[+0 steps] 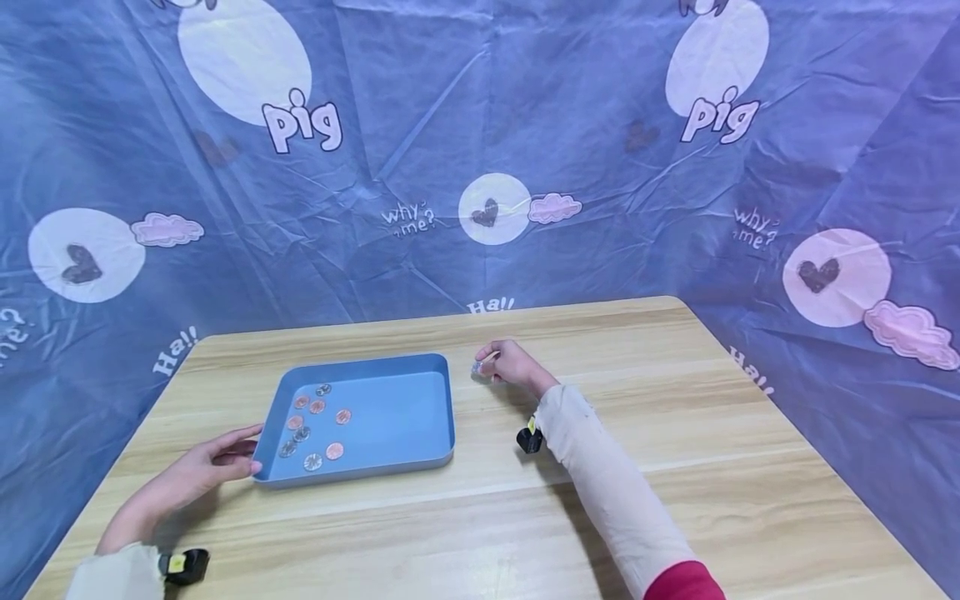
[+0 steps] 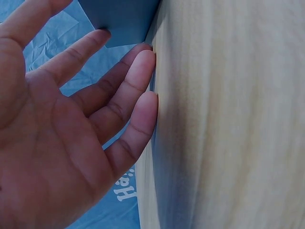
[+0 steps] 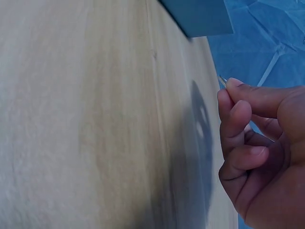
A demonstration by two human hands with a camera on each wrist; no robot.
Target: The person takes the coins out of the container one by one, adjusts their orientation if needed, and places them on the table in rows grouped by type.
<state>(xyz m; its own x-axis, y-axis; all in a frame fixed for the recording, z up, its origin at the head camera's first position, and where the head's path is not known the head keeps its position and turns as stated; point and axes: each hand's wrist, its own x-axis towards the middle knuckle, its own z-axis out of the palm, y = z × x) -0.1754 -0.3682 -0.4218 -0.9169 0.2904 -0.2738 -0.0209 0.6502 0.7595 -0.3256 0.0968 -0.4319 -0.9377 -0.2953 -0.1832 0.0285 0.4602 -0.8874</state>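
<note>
A shallow blue tray [image 1: 397,417] lies on the table, with several silver and copper coins [image 1: 312,462] scattered over its left half. My left hand [image 1: 206,460] is at the tray's near left corner, its fingertips touching the outer wall. In the left wrist view, the lower fingers of the left hand [image 2: 62,129] rest along the tabletop, loosely bent. Beyond the tray's right side, my right hand [image 1: 512,365] pinches a silvery coin [image 1: 476,367] between thumb and index finger. Only the thin edge of that coin [image 3: 222,80] shows in the right wrist view.
The wood-grain table [image 1: 525,525] carries the tray. A blue printed cloth [image 1: 420,150] hangs behind and along both sides. Dark wrist devices [image 1: 529,439] sit at both sleeves.
</note>
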